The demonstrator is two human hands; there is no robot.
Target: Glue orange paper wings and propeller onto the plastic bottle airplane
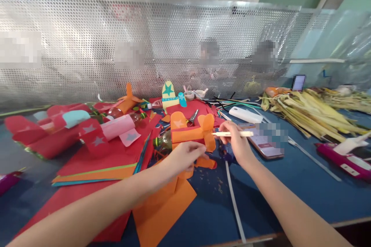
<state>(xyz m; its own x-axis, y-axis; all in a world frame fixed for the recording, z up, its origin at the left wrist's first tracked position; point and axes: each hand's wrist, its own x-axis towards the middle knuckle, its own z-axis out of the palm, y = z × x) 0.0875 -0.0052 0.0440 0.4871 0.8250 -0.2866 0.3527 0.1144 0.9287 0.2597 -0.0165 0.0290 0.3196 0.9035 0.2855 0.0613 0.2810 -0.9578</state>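
Note:
My left hand [185, 155] is closed on the underside of an orange paper-covered bottle plane [191, 131], lifted a little above the blue table [290, 185]. My right hand [236, 141] pinches a thin white pen-like tool [232, 134], held level with its tip touching the plane's orange front piece. Loose orange paper sheets [162, 212] lie under my left forearm. Small scissors [193, 117] rest just behind the plane.
Red and pink paper planes [72, 129] and stacked coloured sheets [95, 173] fill the left. A phone [265, 142], a white case [245, 114], a white strip [234, 200], dried leaves [313, 114] and a magenta craft [344, 160] lie to the right. A perforated metal screen [145, 42] backs the table.

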